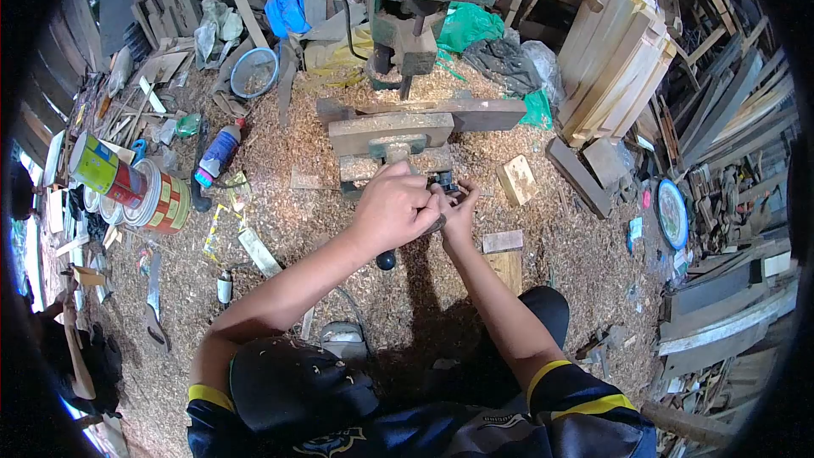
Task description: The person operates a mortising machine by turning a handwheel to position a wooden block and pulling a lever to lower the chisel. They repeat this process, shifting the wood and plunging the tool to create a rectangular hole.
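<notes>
Left hand (394,208) was clenched round a dark tool handle (386,259), knob end poking out below. Right hand (458,210) pinched a small dark part (444,180), touching the left. Both were mid sawdust floor (297,229), just before the wooden block (390,129). Paint cans (127,187) sat near the floor's left edge.

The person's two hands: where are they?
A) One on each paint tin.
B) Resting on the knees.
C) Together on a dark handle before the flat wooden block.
C: the left hand and right hand meet at the dark handle, close before the flat wooden block.
</notes>
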Available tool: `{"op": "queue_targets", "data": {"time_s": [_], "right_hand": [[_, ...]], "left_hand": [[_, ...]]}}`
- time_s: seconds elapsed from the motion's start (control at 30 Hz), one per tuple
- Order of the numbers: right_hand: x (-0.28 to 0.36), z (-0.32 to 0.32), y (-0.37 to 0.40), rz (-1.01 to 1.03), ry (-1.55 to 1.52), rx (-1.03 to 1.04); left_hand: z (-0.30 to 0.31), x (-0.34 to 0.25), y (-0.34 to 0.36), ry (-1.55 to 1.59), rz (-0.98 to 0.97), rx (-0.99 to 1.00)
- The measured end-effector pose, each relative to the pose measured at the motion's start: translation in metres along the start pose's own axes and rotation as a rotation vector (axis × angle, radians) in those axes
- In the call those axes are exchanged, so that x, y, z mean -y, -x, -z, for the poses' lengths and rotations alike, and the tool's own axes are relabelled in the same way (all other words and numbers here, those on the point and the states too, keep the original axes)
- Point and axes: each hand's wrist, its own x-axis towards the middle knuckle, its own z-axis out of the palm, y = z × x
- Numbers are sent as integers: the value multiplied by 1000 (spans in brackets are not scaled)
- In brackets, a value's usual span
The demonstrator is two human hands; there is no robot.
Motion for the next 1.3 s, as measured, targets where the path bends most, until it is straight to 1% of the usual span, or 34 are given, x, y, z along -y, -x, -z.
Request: {"op": "queue_targets", "data": {"time_s": [0.03, 0.07, 0.1, 0.13, 0.17, 0.23, 0.27, 0.33, 0.37, 0.43, 0.47, 0.5, 0.53, 0.57, 0.63, 0.67, 0.7, 0.77, 0.8, 0.87, 0.9, 0.97, 1.0, 1.07, 1.1, 1.17, 1.2, 1.27, 1.3], "right_hand": [[13, -2, 4, -180, -112, -38], [-3, 4, -5, -179, -113, -38], [-28, 14, -18, -329, -287, 82], [-24, 15, -21, -479, -459, 202], [-22, 12, -18, -481, -459, 202], [-13, 2, -10, -288, -194, 71], [-19, 4, -11, -287, -194, 72], [-31, 8, -14, 195, 188, 94], [-17, 5, -9, 195, 187, 94], [9, -1, 0, -271, -293, -8], [-7, 4, -8, -271, -294, -8], [-29, 12, -20, -384, -342, 82], [-28, 14, -23, -497, -389, 172], [-29, 12, -21, -498, -388, 172], [-30, 4, -13, -123, -86, 72], [-42, 6, -18, 94, 165, 80], [-47, 8, -18, 94, 165, 80], [-33, 4, -11, -48, -23, 76], [-42, 8, -17, -49, -24, 77], [-50, 16, -29, -481, -636, 160], [-56, 17, -29, -481, -635, 160], [-8, 2, -15, -322, -250, 28], [-15, 2, -16, -322, -250, 30], [-25, 2, -15, 193, 233, -22], [-30, 4, -14, 192, 233, -23], [-14, 3, -7, -251, -264, -5], [-17, 6, -10, -251, -265, -5], [-20, 13, -17, -554, -728, 211], [-23, 12, -18, -554, -728, 211]], "left_hand": [[1, 0, 0, -2, -1, -1], [2, -1, -1, 7, 9, 13], [3, -2, -1, 17, 19, 26], [3, -2, -1, 17, 20, 27], [3, -2, -1, 12, 17, 27], [2, -2, -1, 6, 15, 25], [1, -2, 0, 5, 11, 13], [0, -1, 0, 3, 6, 2], [0, -1, 0, 1, 0, 4], [1, -1, -1, -2, -7, 7], [2, -2, -1, 1, -6, -1], [2, -3, -1, 6, -5, -9], [1, -2, -1, 8, -5, -8], [2, -1, -1, 3, -17, -4], [2, 0, -1, -4, -27, -1], [2, 0, -1, 1, -32, -2], [2, 0, -2, 7, -37, -3], [2, 0, -2, -7, -52, -6], [3, 0, -2, -20, -66, -10], [3, -1, -2, -11, -60, -8], [2, -1, -2, -1, -57, -6], [2, 0, -1, 2, -71, -16], [2, 1, -1, 1, -85, -25], [4, 0, -2, -8, -86, -24], [4, -1, -2, -14, -88, -23], [4, -2, -3, -14, -99, -32], [4, -2, -3, -16, -109, -43], [2, 0, -2, -15, -106, -40], [1, 0, -1, -13, -104, -37]]}}
